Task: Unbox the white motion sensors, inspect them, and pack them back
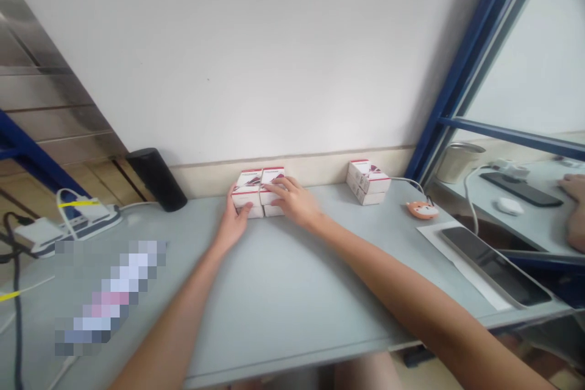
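Two stacks of small white cardboard boxes with red edges stand side by side at the back of the desk, against the wall. My left hand (234, 219) grips the left stack of boxes (245, 195), its thumb on the front face and its fingers round the left side. On the right stack of boxes (271, 209) lies my right hand (295, 198), its fingers bent over the top and front. A narrow seam shows between the two stacks. Farther right, apart from my hands, a similar stack of two boxes (369, 181) sits by the wall.
A black cylinder (158, 180) and a power strip (82, 228) with cables are at left, near a blurred-out item (114, 292). At right are an orange animal-faced object (421, 210), a phone (496, 265) on white paper (461, 262), and a blue frame (457, 73).
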A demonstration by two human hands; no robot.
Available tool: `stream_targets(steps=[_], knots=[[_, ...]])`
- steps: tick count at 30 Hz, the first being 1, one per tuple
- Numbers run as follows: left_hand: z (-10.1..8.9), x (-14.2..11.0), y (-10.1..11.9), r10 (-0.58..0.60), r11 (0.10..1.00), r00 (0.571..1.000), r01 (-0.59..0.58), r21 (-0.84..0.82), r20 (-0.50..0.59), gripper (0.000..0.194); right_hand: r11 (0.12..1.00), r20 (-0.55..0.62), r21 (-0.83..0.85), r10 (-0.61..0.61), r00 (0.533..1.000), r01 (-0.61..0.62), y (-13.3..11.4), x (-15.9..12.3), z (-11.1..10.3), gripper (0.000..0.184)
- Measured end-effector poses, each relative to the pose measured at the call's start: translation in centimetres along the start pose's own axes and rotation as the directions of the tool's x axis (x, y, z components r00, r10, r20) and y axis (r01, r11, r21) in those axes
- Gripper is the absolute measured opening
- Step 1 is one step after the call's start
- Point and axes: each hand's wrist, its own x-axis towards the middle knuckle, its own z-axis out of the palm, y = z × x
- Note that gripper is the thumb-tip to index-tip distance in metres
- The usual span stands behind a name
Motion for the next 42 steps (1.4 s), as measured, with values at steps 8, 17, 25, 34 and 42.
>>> stream_targets(steps=[8,17,25,34,42], knots=[[0.5,0.0,0.7,-0.048,0.993,0.997,0.055,0.103,-0.066,0.079,0.980,-0.053,-0.200,-0.027,0.998,0.016,4.4,-3.5,-5.2,0.040],[1.8,-1.1,3.7,0.090,0.965,0.956,-0.014,0.261,-0.279,0.080,0.580,-0.259,-0.365,0.688,0.678,-0.728,12.6,-9.0,-14.7,0.061],[5.0,-6.3,10.4,0.455,0.886,0.874,-0.425,0.186,-0.169,0.023,0.814,-0.290,0.105,0.575,0.766,-0.571,7.3,-7.9,-13.9,0.047],[8.6,-10.1,11.7,-0.105,0.940,0.976,0.161,-0.301,0.191,0.083,0.815,0.170,0.523,0.187,0.968,-0.249,-1.6,-9.7,-10.9,0.047],[7.2,-8.2,8.8,0.376,0.899,0.917,-0.395,0.187,0.132,0.078,0.719,0.104,0.622,0.319,0.942,-0.312,-0.7,-9.2,-11.9,0.048]])
